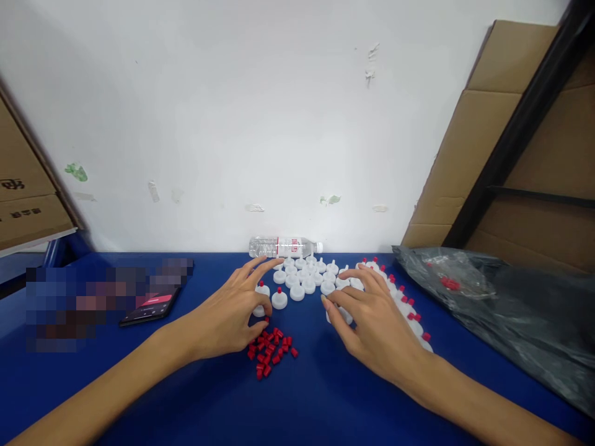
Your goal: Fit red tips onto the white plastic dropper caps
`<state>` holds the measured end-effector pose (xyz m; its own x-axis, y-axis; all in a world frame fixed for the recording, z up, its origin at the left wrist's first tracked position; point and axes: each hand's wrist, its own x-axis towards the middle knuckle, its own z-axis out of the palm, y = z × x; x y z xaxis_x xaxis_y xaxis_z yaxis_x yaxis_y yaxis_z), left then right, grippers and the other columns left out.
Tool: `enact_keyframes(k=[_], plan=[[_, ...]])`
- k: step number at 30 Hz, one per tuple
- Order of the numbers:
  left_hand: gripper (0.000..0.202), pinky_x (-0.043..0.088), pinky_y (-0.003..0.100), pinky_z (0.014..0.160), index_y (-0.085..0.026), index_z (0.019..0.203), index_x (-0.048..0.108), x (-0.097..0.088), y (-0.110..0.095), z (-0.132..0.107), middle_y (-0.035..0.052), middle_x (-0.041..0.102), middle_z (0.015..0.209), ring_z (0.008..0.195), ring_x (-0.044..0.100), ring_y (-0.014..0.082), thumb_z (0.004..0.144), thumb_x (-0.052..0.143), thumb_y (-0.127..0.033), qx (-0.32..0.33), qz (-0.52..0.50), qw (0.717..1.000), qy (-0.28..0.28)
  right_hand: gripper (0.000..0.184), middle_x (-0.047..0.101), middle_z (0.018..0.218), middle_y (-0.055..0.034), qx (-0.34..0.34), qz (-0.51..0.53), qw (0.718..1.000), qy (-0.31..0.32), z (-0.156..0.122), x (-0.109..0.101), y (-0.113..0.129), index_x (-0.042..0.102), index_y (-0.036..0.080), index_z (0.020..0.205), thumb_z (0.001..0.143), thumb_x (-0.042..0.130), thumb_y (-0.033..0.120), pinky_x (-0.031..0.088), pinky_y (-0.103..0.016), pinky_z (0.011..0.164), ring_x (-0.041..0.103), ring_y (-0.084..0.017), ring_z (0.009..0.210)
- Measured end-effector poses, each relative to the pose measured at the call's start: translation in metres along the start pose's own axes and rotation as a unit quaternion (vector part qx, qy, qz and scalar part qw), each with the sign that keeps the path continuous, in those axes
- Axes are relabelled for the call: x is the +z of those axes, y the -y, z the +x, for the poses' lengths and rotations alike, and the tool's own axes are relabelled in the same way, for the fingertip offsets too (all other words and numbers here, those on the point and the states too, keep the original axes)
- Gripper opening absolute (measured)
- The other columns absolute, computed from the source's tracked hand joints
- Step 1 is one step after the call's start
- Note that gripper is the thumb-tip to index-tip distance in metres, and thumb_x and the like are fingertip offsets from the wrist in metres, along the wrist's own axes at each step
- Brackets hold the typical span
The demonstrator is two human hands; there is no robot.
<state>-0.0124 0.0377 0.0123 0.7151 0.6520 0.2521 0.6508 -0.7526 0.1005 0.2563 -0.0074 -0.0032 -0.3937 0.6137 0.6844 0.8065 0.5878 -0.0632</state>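
Note:
My left hand (232,310) is closed, thumb and forefinger pinching a small red cap (266,319). Just below it lies a pile of loose red caps (274,353) on the blue table. White nozzle lids (279,300) with red tips stand beside its fingers. My right hand (372,316) curls over white nozzle lids (341,314), thumb and forefinger close together around them; its grip is partly hidden. Between my hands, farther back, is a cluster of bare white nozzle lids (309,285). To the right, a curved row of red-tipped lids (409,310) is partly covered by my right hand.
A clear water bottle (286,246) lies on its side against the white wall (279,124). On the left is a phone (151,306) beside a blurred patch. A dark plastic sheet (520,316) and a clear bag with red caps (450,282) lie on the right.

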Motion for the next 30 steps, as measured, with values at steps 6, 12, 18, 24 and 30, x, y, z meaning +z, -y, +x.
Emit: enact_keyframes(k=[6,12,18,24,30], plan=[[0.008,0.029,0.068,0.115,-0.022,0.079,0.073,0.001,0.001,0.000,-0.0004,0.022,0.164,0.149,0.017,0.0423,0.080,0.069,-0.014,0.013,0.000,1.000,-0.015,0.020,0.068,0.072,-0.0034,-0.011,0.034,0.999,-0.021,-0.001,-0.004,0.007,0.067,0.021,0.083,0.097,0.054,0.020,0.034,-0.055,0.108,0.057,-0.029,0.111],[0.010,0.049,0.050,0.100,-0.019,0.095,0.067,-0.006,-0.008,0.001,0.0126,0.043,0.140,0.127,0.047,0.0329,0.089,0.058,-0.019,0.009,0.008,0.996,-0.083,0.012,0.066,0.083,-0.0033,-0.018,0.013,1.000,-0.019,0.000,-0.003,0.012,0.066,0.020,0.088,0.094,0.060,0.029,0.032,-0.056,0.110,0.060,-0.023,0.093],[0.013,0.053,0.033,0.077,-0.019,0.106,0.060,-0.002,-0.007,0.003,0.0089,0.056,0.113,0.087,0.060,0.0182,0.097,0.050,-0.023,0.010,-0.012,0.993,-0.117,0.006,0.067,0.094,-0.0039,-0.037,0.019,0.999,0.003,-0.004,0.004,0.007,0.063,0.021,0.100,0.096,0.058,0.023,0.035,-0.056,0.111,0.063,-0.021,0.093],[0.012,0.046,0.020,0.055,-0.018,0.100,0.063,0.003,-0.014,0.005,0.0023,0.066,0.094,0.060,0.054,0.0079,0.098,0.051,-0.018,0.024,-0.096,0.985,-0.140,0.023,0.065,0.117,-0.0087,-0.023,0.068,0.991,0.111,-0.006,0.002,0.005,0.053,0.023,0.126,0.105,0.043,0.026,0.058,-0.032,0.067,0.069,-0.019,0.086],[0.008,0.046,0.017,0.051,-0.018,0.097,0.070,0.007,-0.024,0.006,0.0005,0.070,0.081,0.058,0.057,0.0075,0.095,0.062,-0.019,0.054,-0.176,0.965,-0.187,0.042,0.068,0.118,-0.0090,-0.051,0.082,0.991,0.090,-0.008,0.003,0.005,0.040,0.024,0.142,0.101,0.052,0.026,0.060,-0.040,0.087,0.068,-0.023,0.104]])
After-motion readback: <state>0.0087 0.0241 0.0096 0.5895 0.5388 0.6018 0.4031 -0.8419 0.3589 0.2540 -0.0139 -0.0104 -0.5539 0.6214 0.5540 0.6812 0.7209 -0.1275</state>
